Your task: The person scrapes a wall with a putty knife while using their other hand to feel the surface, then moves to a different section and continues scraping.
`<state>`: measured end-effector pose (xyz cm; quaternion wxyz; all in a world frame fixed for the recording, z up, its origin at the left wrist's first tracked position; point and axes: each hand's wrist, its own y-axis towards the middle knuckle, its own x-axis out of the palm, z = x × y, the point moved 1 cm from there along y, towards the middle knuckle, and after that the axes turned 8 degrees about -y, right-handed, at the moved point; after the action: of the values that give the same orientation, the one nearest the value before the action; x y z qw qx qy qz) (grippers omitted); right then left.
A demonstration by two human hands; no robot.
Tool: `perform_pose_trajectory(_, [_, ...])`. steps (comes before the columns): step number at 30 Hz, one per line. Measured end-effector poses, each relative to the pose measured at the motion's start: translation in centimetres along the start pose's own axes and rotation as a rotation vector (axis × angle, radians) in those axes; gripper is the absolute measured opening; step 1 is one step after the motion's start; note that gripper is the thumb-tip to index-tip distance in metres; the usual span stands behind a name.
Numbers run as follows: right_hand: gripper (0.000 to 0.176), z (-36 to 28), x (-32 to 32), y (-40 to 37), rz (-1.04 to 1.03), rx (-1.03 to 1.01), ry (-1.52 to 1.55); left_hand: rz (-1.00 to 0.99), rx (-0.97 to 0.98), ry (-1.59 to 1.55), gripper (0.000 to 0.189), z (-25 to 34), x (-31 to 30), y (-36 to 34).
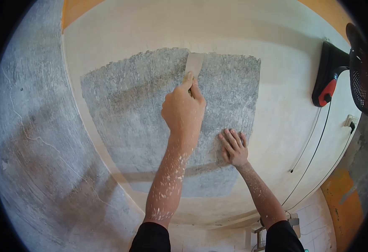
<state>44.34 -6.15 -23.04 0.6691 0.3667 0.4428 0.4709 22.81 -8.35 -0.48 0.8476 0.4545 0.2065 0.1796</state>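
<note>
My left hand [185, 107] is closed round the handle of a scraper [194, 63], thumb pressed along it. The scraper's wide, pale blade lies at the upper edge of a bare grey patch [150, 117] on the cream wall [284, 113]. Ragged bits of coating mark that edge. Lower and to the right, my right hand [234, 148] rests against the grey surface, fingers spread, holding nothing. Pale flakes and dust stick to both forearms. Most of the scraper's handle is hidden in my left hand.
A black and red wall fan [327, 86] hangs at the right, its cords dangling. A plug sits in a wall socket [351, 122]. At the left stands a grey, scraped wall [37, 126] with a thin crack. Light tiles [314, 218] cover the floor below.
</note>
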Motion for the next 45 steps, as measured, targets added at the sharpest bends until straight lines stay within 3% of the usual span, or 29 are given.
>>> perform_pose_trajectory(4, [0.053, 0.2, -0.1, 0.0, -0.031, -0.008, -0.017, -0.072, -0.09, -0.034, 0.03, 0.2, -0.8, -0.8])
perform_pose_trajectory(12, [0.049, 0.3, -0.5, -0.2, -0.036, -0.023, -0.013, -0.004, -0.005, -0.06, 0.03, -1.2, -0.3, -1.2])
perform_pose_trajectory(15, [0.049, 0.4, 0.0, 0.1, -0.017, -0.016, -0.027, 0.067, 0.073, 0.003, 0.024, 0.7, 0.5, 2.3])
perform_pose_trajectory(18, [0.049, 0.3, -0.2, -0.1, -0.03, -0.019, -0.022, -0.029, 0.031, 0.073, 0.025, 2.0, -1.0, 1.3])
perform_pose_trajectory(24, [0.05, 0.2, 0.0, -0.3, -0.02, -0.007, -0.007, 0.025, -0.011, -0.042, 0.03, 1.1, -0.7, 0.0])
perform_pose_trajectory(30, [0.05, 0.6, 0.0, 0.1, 0.001, -0.014, -0.018, -0.098, -0.068, -0.028, 0.031, 0.9, -1.3, 0.6])
perform_pose_trajectory(39, [0.049, 0.1, -0.2, -0.6, -0.016, -0.021, -0.007, -0.097, -0.054, -0.053, 0.033, -0.7, -1.3, -0.1])
perform_pose_trajectory(42, [0.049, 0.3, -0.3, -0.2, -0.015, -0.015, 0.003, -0.035, 0.053, -0.067, 0.031, -0.8, -0.3, 1.1])
perform_pose_trajectory(45, [0.049, -0.2, -0.3, -0.8, -0.008, -0.008, 0.019, -0.067, 0.002, -0.072, 0.031, -0.8, -1.3, 0.6])
